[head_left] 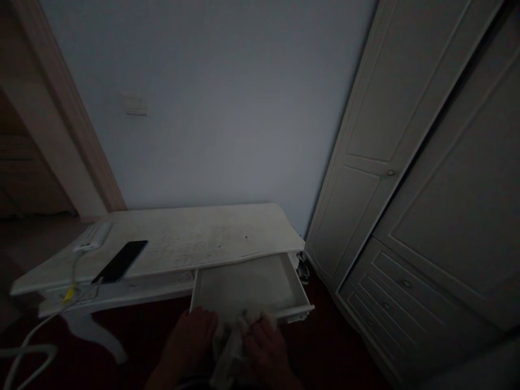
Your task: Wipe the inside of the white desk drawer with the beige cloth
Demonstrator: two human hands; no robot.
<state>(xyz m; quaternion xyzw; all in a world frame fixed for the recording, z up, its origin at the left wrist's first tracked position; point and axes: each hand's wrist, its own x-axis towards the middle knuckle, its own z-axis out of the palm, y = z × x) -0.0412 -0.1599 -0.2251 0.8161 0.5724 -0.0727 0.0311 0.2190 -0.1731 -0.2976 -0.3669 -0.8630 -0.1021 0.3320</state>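
Note:
A crumpled pale cloth [231,346] hangs bunched between my two hands, at the front of a pulled-out drawer. My right hand [265,342] is closed around its right side, fingers curled. On the other side, my left hand [195,331] is closed at the cloth's left edge, close to the drawer's front left corner; the dim light blurs its fingertips. The white drawer [247,287] juts out from under the tabletop, and its bare bottom shows. Above it lies the white tabletop [195,230], worn and marked with dark smudges.
A dark phone [122,261] with a cable plugged in lies at the table's left, near a white power strip [94,236]. White cable [30,346] loops down at the lower left. A white wardrobe [365,179] stands at right; shoes [303,271] sit beside the table.

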